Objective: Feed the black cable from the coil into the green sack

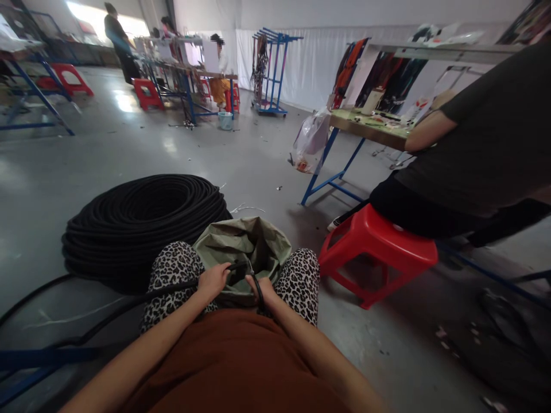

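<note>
My left hand (214, 281) is closed round a thick black cord (174, 288) whose short end sticks out past the fingers. A pair of scissors (259, 293) with dark handles is in my closed right hand (264, 288); its metal blades are at the end of the cord. Whether the blades touch the cord I cannot tell. Both hands are over an olive-green sack (271, 235), which stands gaping between my knees. What lies inside it is in shadow. From my left hand the cord runs off to the lower left.
A big coil of black cord (99, 229) lies on the floor at front left. Close on my right, a person (486, 137) sits on a red stool (387, 244) at a worktable (370, 129). Blue table legs (47, 357) stand at lower left. Farther back are people, tables and a blue rack (275, 74).
</note>
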A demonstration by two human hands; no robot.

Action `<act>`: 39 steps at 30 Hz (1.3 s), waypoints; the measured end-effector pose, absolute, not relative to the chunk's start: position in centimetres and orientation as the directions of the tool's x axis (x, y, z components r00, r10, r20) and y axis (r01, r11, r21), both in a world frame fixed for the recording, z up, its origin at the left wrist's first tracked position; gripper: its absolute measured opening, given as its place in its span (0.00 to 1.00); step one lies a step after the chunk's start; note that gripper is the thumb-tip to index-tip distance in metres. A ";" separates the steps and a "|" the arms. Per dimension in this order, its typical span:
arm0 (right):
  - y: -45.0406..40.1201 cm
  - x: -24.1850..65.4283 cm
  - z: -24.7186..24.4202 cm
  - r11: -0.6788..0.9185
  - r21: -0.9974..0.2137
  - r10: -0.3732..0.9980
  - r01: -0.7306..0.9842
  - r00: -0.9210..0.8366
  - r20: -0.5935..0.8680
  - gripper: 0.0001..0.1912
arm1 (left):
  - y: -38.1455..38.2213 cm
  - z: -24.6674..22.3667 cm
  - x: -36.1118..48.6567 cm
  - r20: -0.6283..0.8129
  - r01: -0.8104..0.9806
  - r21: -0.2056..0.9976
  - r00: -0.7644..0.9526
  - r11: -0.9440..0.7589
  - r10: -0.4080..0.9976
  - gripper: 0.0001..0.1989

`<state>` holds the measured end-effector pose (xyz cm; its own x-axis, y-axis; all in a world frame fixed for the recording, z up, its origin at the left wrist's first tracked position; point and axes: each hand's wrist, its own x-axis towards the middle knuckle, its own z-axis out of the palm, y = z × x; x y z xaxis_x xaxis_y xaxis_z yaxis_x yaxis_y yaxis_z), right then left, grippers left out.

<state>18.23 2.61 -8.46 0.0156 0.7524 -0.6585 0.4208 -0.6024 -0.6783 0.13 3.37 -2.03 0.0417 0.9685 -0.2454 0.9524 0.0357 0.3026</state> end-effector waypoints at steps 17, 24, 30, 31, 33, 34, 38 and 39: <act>1.9 18.3 -7.2 -0.578 -0.775 0.771 0.254 -0.140 -0.621 0.19 | 3.5 -2.6 -0.6 -0.117 0.902 0.430 0.026 0.027 0.993 0.21; 1.9 18.4 -6.8 -0.555 -0.783 0.780 0.280 -0.152 -0.607 0.19 | 3.1 -2.2 -0.3 -0.113 0.908 0.420 0.039 0.012 0.993 0.20; 2.0 18.3 -7.4 -0.550 -0.783 0.781 0.290 -0.153 -0.605 0.19 | 3.1 -2.3 -0.3 -0.138 0.907 0.421 0.054 0.010 0.989 0.21; 2.0 18.3 -7.5 -0.551 -0.783 0.780 0.289 -0.154 -0.606 0.19 | 3.1 -2.4 -0.3 -0.137 0.907 0.421 0.053 0.010 0.989 0.21; 2.0 18.3 -7.7 -0.546 -0.784 0.780 0.293 -0.164 -0.604 0.19 | 3.1 -2.4 -0.3 -0.137 0.907 0.420 0.056 0.007 0.989 0.21; 2.0 18.3 -7.8 -0.546 -0.783 0.778 0.298 -0.167 -0.605 0.19 | 3.2 -2.4 -0.3 -0.138 0.907 0.420 0.059 0.005 0.989 0.21; 2.1 18.2 -8.1 -0.549 -0.782 0.773 0.294 -0.176 -0.609 0.20 | 3.1 -2.5 -0.4 -0.145 0.906 0.424 0.067 0.000 0.987 0.21; 2.1 18.2 -8.2 -0.547 -0.785 0.775 0.290 -0.178 -0.606 0.20 | 3.1 -2.5 -0.4 -0.145 0.906 0.424 0.070 -0.002 0.987 0.21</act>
<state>18.22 2.10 -8.21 -0.1779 0.7750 -0.6064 0.2903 -0.5474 -0.7849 -0.40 3.09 -2.50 0.0697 0.9869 -0.1454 0.9059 -0.0016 0.4235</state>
